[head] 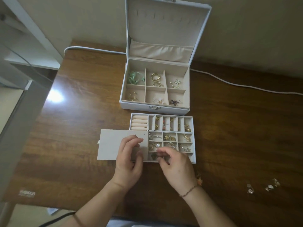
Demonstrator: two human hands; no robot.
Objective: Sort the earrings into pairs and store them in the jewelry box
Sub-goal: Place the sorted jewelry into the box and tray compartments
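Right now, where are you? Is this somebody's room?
Probably a room at home, at a wooden desk against a plain wall. An open jewelry box sits on it, a white cable runs behind, and a white shelf stands on the left.

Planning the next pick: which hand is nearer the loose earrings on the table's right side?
Right. The right hand hovers over the tray's front row, left of the loose earrings; the left hand is farther left, on the flap.
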